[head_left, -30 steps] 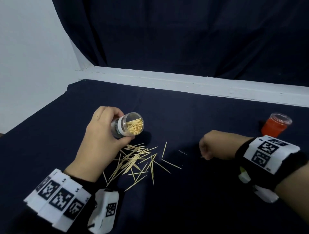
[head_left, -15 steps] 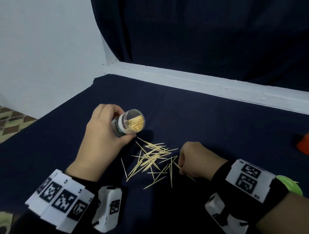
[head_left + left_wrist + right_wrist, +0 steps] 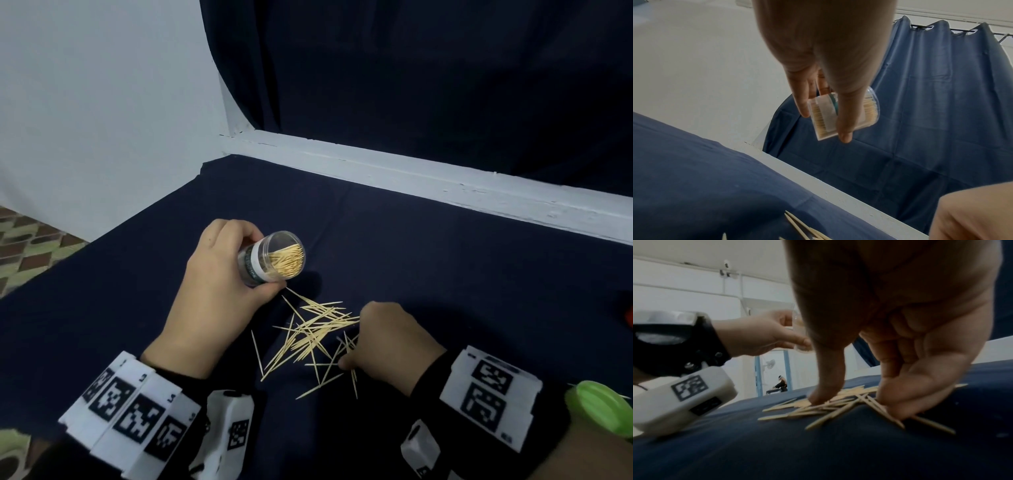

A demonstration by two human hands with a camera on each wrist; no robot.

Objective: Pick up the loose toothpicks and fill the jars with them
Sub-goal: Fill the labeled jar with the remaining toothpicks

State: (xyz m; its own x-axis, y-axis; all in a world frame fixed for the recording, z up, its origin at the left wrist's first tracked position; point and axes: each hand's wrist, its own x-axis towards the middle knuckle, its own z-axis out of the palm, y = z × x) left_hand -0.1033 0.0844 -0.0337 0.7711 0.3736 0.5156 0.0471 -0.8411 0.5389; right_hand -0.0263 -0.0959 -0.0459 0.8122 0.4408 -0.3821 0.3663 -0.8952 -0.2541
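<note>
A clear plastic jar [image 3: 274,257], partly filled with toothpicks, is tilted with its open mouth toward the right. My left hand [image 3: 219,294] grips it around the labelled body, thumb and fingers wrapped round the jar [image 3: 844,113] in the left wrist view. Loose toothpicks [image 3: 308,335] lie scattered on the dark blue cloth just below the jar. My right hand [image 3: 352,339] is down on the pile's right side. In the right wrist view my right hand [image 3: 857,405] has its thumb tip and curled fingertips pressed onto the toothpicks [image 3: 818,408] from either side, gathering a bunch.
A green lid [image 3: 599,411] lies at the right behind my right wrist. A sliver of a red object [image 3: 629,317] shows at the right edge. A white ledge [image 3: 411,171] and dark curtain back the table; the cloth's left edge drops to patterned floor.
My right hand has moved left from the bare cloth onto the toothpick pile and curled over it. The left hand keeps holding the tilted jar. The view has swung left.
</note>
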